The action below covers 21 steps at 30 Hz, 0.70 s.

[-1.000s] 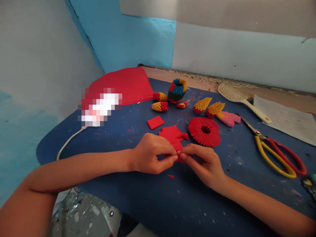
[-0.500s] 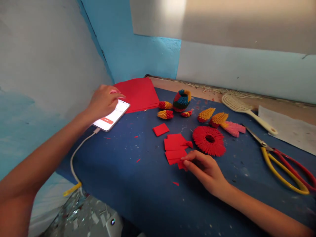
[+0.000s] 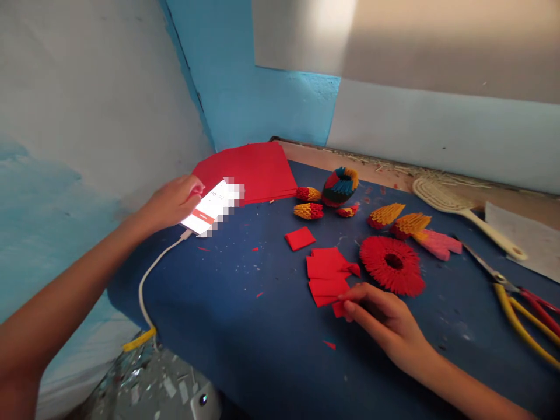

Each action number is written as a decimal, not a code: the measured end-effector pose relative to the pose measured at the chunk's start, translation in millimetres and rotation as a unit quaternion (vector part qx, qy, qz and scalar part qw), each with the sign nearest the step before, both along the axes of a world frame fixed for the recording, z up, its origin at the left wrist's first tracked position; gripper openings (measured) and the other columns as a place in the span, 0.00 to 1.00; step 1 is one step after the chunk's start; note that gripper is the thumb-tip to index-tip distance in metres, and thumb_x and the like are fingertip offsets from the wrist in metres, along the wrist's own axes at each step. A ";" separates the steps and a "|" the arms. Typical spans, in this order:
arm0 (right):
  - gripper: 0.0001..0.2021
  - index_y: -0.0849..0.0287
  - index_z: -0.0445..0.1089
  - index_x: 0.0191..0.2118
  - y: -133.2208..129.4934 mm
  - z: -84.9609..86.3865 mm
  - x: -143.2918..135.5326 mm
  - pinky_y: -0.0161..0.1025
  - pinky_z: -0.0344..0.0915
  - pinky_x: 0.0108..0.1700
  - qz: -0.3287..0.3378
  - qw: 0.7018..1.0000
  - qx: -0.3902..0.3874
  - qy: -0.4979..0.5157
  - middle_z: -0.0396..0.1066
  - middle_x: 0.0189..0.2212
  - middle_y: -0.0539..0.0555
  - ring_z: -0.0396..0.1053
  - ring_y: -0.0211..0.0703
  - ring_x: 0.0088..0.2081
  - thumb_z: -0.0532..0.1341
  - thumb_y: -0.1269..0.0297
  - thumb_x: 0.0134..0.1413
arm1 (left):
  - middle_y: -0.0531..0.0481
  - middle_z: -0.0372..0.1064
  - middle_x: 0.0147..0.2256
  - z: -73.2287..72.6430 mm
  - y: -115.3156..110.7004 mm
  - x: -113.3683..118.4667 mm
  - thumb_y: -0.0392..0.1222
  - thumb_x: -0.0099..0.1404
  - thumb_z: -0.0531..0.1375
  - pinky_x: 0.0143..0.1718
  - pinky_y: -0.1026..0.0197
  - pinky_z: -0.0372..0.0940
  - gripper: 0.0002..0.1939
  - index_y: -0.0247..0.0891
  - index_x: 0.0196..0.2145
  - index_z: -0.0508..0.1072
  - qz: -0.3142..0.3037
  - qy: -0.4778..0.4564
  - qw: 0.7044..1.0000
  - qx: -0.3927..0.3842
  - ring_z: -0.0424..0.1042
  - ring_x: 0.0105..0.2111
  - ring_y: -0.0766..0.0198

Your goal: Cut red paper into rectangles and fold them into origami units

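Observation:
My left hand [image 3: 175,201] is at the left edge of a lit phone [image 3: 205,210], fingers curled in; I cannot tell whether it touches the phone. A white cable [image 3: 151,265] runs from the phone's lower end. My right hand [image 3: 387,321] pinches a small red paper piece [image 3: 340,309] between thumb and forefinger. Close to its fingertips lie stacked red paper rectangles [image 3: 326,263] and a small folded red piece [image 3: 353,269]. Another red rectangle [image 3: 300,238] lies farther back. To the right sits a red ring of folded paper pieces [image 3: 411,268].
Red paper sheets [image 3: 258,166] lie behind the phone. Farther back stand a multicoloured folded-paper ring [image 3: 339,189] and several red-yellow paper cones [image 3: 308,211]. A pink piece [image 3: 440,244], scissors [image 3: 503,286] and a cream brush-like paddle [image 3: 446,198] lie right on the blue table [image 3: 245,350].
My left hand has drawn back from over the phone's screen to its left edge, its fingers curling. The right hand keeps its pinch on the red paper. The view has shifted slightly left.

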State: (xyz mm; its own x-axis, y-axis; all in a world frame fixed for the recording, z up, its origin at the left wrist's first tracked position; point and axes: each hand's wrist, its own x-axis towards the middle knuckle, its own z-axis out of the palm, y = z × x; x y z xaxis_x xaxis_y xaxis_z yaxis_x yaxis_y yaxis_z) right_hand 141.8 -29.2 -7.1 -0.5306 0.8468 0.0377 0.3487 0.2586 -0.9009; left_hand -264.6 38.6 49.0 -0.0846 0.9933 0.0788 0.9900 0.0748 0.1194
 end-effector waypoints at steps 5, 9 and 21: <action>0.09 0.58 0.69 0.32 -1.2 1.0 0.2 0.32 0.63 0.27 0.004 1.000 0.005 -0.011 0.69 0.23 0.50 0.66 0.36 0.25 0.55 0.60 0.57 | 0.32 0.57 0.55 -6.7 -11.8 0.3 0.46 0.66 0.46 0.49 0.51 0.58 0.27 0.26 0.58 0.50 -0.011 -0.018 1.000 -0.018 0.62 0.50 0.51; 0.08 0.57 0.69 0.31 -0.4 1.9 -0.7 0.31 0.63 0.26 0.014 1.000 0.018 -0.014 0.69 0.22 0.49 0.66 0.36 0.24 0.56 0.61 0.57 | 0.30 0.60 0.52 -3.9 -14.2 9.5 0.50 0.66 0.45 0.44 0.53 0.60 0.30 0.26 0.59 0.47 0.001 -0.088 0.995 -0.037 0.64 0.47 0.51; 0.05 0.56 0.69 0.34 0.1 2.7 -0.9 0.30 0.65 0.28 0.024 0.999 0.040 -0.018 0.72 0.26 0.49 0.69 0.35 0.26 0.56 0.64 0.57 | 0.34 0.65 0.44 -0.5 -31.4 25.1 0.47 0.67 0.44 0.36 0.57 0.68 0.20 0.31 0.52 0.54 0.052 -0.380 0.919 -0.096 0.69 0.41 0.58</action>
State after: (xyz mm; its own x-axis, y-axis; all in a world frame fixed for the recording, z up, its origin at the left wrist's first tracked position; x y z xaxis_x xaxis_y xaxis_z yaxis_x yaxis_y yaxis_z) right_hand 140.9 -29.1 -4.4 -0.5733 0.8150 0.0848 0.3650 0.3466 -0.8641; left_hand -239.5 7.3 48.4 -0.1384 0.9661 -0.2180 0.6130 0.2565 0.7473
